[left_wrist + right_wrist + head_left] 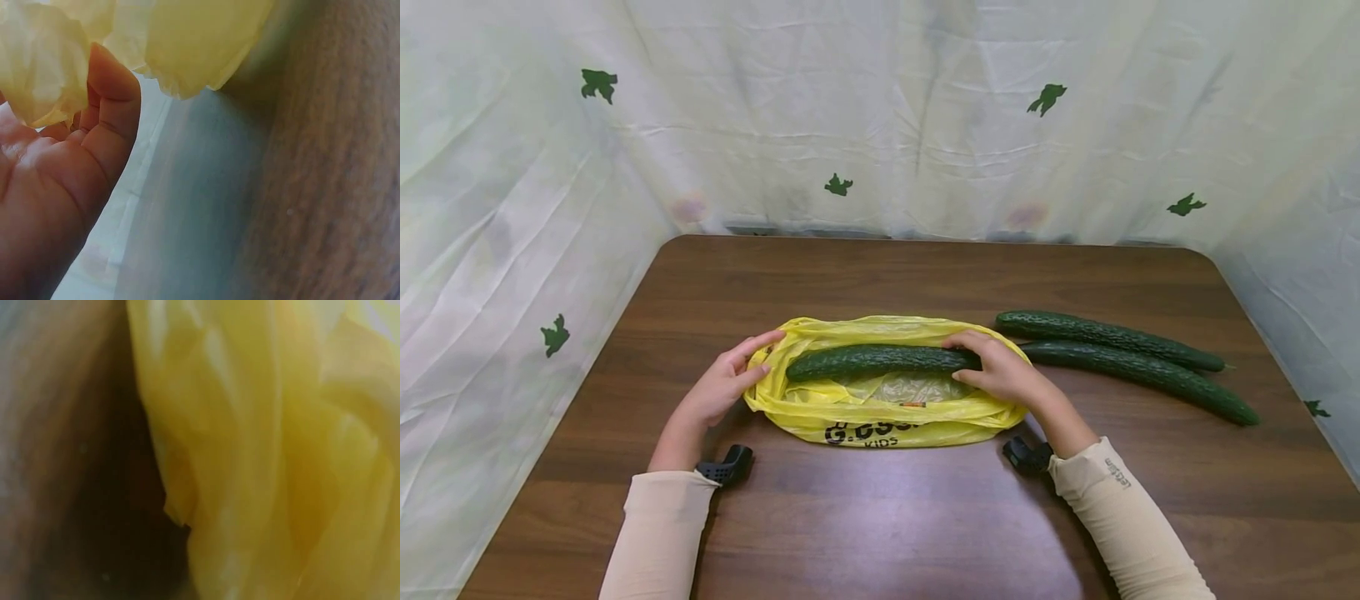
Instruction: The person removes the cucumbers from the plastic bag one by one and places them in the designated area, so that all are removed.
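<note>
A yellow plastic bag with dark printing lies on the table, its mouth spread wide and facing up. Inside it a long dark green cucumber stretches from left to right. My left hand pinches the bag's left rim, and the left wrist view shows thin yellow plastic between its thumb and fingers. My right hand reaches over the right rim and holds the cucumber's right end, which its fingers partly hide. Yellow folds of the bag fill much of the right wrist view, hiding that hand.
Two more cucumbers, one farther back and one nearer, lie side by side on the brown wooden table, right of the bag. White curtains with green leaf-like shapes hang behind and at both sides.
</note>
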`<state>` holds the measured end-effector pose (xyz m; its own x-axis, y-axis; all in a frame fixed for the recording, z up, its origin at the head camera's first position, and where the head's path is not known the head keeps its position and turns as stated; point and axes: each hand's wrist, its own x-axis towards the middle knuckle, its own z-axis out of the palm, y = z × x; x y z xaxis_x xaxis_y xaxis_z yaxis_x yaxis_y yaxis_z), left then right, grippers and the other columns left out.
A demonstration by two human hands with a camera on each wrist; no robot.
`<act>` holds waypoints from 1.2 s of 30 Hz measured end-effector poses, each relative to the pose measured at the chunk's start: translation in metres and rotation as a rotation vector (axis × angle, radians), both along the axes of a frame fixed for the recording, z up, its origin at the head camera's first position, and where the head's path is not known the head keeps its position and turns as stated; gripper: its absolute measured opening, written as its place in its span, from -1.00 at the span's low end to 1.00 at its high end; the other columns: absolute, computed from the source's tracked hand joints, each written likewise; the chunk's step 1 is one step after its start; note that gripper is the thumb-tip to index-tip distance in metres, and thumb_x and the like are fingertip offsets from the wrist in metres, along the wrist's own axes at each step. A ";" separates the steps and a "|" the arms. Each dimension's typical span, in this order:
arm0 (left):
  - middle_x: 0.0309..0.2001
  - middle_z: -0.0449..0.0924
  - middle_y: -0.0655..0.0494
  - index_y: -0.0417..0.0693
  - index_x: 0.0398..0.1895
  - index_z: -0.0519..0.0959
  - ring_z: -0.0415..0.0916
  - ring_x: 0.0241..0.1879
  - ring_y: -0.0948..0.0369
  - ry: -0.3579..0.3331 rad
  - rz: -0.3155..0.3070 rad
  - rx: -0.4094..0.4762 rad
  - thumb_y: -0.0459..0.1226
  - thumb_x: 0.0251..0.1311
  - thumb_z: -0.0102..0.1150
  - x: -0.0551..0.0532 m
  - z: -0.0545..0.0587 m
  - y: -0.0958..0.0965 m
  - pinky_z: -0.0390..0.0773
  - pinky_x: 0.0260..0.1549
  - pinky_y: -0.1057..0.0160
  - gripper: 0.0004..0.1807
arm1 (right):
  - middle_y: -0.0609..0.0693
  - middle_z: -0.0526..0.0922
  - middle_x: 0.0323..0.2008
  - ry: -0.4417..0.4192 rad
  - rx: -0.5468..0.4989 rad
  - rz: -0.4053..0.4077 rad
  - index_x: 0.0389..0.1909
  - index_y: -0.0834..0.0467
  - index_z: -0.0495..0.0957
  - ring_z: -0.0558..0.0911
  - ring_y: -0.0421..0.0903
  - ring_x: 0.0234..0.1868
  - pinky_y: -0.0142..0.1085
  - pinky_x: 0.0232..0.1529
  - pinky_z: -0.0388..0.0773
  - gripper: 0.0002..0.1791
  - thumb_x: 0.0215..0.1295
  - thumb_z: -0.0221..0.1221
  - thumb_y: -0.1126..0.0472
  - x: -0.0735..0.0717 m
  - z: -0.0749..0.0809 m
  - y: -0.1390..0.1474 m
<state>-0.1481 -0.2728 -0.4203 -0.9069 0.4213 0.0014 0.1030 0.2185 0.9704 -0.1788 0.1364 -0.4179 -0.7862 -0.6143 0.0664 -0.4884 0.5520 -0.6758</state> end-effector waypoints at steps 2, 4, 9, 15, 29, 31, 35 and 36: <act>0.32 -0.05 -0.15 -0.20 0.32 0.11 0.11 0.13 0.12 0.002 -0.001 0.001 -0.40 0.29 -0.12 0.000 0.001 0.000 0.43 -0.19 0.41 -0.48 | 0.05 0.43 0.06 -0.007 -0.021 0.000 0.10 0.16 0.39 0.35 0.00 0.11 -0.09 0.05 0.30 -0.53 0.13 0.21 0.30 0.001 0.000 0.000; 0.32 -0.05 -0.14 -0.19 0.32 0.11 0.03 0.19 0.08 0.005 -0.001 0.003 -0.39 0.29 -0.11 0.001 0.001 0.001 0.40 -0.14 0.43 -0.47 | 0.04 0.43 0.06 -0.014 -0.044 0.000 0.10 0.16 0.40 0.35 0.00 0.12 -0.09 0.06 0.29 -0.53 0.13 0.21 0.29 0.001 0.001 0.001; 0.33 -0.06 -0.15 -0.19 0.33 0.11 0.01 0.22 0.07 0.010 -0.005 0.015 -0.41 0.29 -0.12 0.001 0.002 0.001 0.37 -0.10 0.44 -0.47 | 0.00 0.44 0.05 -0.015 -0.113 0.005 0.08 0.15 0.41 0.34 -0.03 0.12 -0.10 0.09 0.26 -0.54 0.11 0.23 0.28 0.003 0.003 0.000; 0.31 -0.04 -0.17 -0.18 0.32 0.12 0.16 0.13 0.26 0.016 -0.010 0.043 -0.42 0.29 -0.14 0.001 0.000 0.001 0.37 -0.08 0.42 -0.48 | 0.00 0.46 0.02 -0.033 -0.222 0.022 0.06 0.17 0.42 0.35 -0.05 0.09 -0.10 0.08 0.26 -0.55 0.09 0.23 0.31 0.004 0.005 -0.004; -0.05 0.36 -0.10 -0.32 0.10 0.32 0.38 -0.25 0.21 0.036 0.044 -0.019 -0.36 0.28 -0.08 0.005 0.005 0.004 0.45 -0.25 0.38 -0.65 | 0.03 0.44 0.00 -0.016 -0.314 0.036 0.04 0.20 0.38 0.36 -0.07 0.07 -0.14 0.09 0.24 -0.55 0.09 0.21 0.39 0.008 0.021 -0.019; -0.07 0.36 -0.14 -0.30 0.10 0.33 0.38 -0.29 0.20 0.034 0.036 -0.017 -0.35 0.29 -0.09 0.005 0.004 0.004 0.45 -0.28 0.38 -0.66 | 0.03 0.44 0.00 0.007 -0.310 0.034 0.04 0.21 0.38 0.37 -0.07 0.06 -0.15 0.08 0.26 -0.55 0.09 0.22 0.39 0.008 0.023 -0.021; -0.01 0.35 -0.05 -0.28 0.17 0.27 0.35 -0.24 0.22 0.031 0.020 -0.013 -0.35 0.30 -0.10 0.004 0.005 0.005 0.42 -0.25 0.39 -0.61 | 0.05 0.45 0.00 0.041 -0.307 0.028 0.03 0.24 0.38 0.38 -0.06 0.05 -0.15 0.07 0.28 -0.55 0.07 0.22 0.40 0.010 0.026 -0.026; -0.04 0.36 -0.06 -0.31 0.16 0.27 0.36 -0.26 0.22 0.029 0.021 -0.022 -0.35 0.30 -0.10 0.004 0.005 0.005 0.43 -0.27 0.39 -0.61 | 0.05 0.44 0.00 0.038 -0.303 0.024 0.04 0.23 0.38 0.38 -0.06 0.06 -0.15 0.07 0.28 -0.54 0.08 0.22 0.40 0.010 0.027 -0.027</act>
